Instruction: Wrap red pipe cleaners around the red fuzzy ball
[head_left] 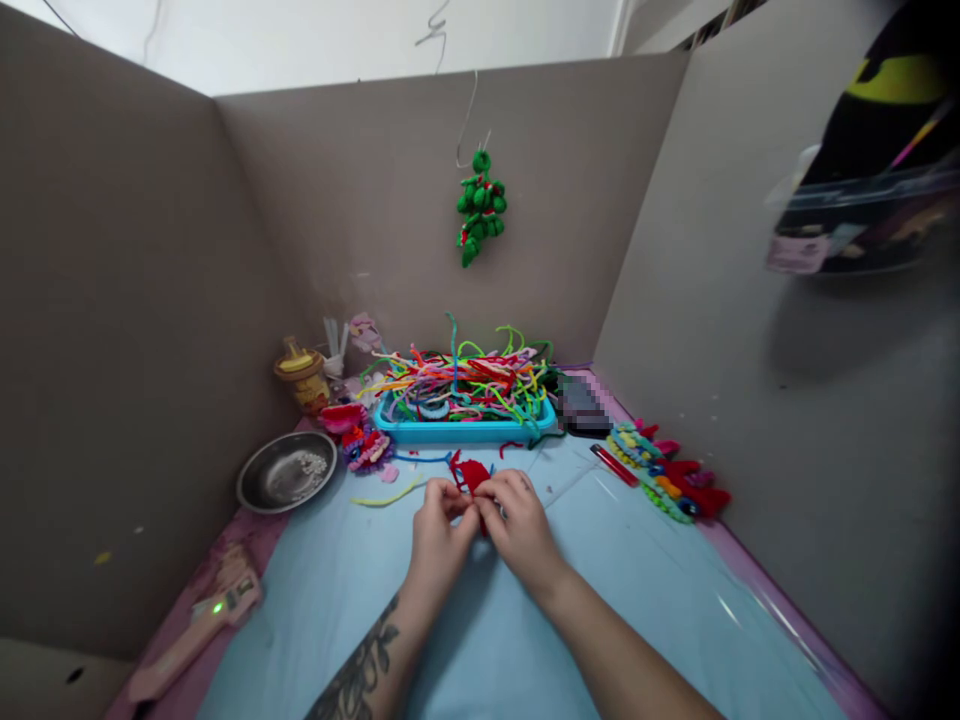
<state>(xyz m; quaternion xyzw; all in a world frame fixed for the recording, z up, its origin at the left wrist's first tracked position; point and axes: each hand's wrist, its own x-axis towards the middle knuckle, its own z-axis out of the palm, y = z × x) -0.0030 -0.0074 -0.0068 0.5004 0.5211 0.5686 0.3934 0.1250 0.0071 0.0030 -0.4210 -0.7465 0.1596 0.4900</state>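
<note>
My left hand [439, 535] and my right hand [517, 525] meet at the middle of the light blue table mat [465, 640]. Both pinch a small red pipe-cleaner piece [471, 474] that sticks up just beyond the fingertips. Fingers of both hands are curled closed around it. Just behind it stands a blue tray [465, 428] heaped with several coloured pipe cleaners. A loose yellow pipe cleaner [386, 495] lies on the mat to the left of my left hand.
A steel bowl [286, 470] sits at the left, a pink glue gun [199, 625] nearer the front left. Finished colourful figures [664, 475] and a red tool [613, 465] lie at the right. Cardboard walls enclose the table; a green figure [480, 205] hangs on the back wall.
</note>
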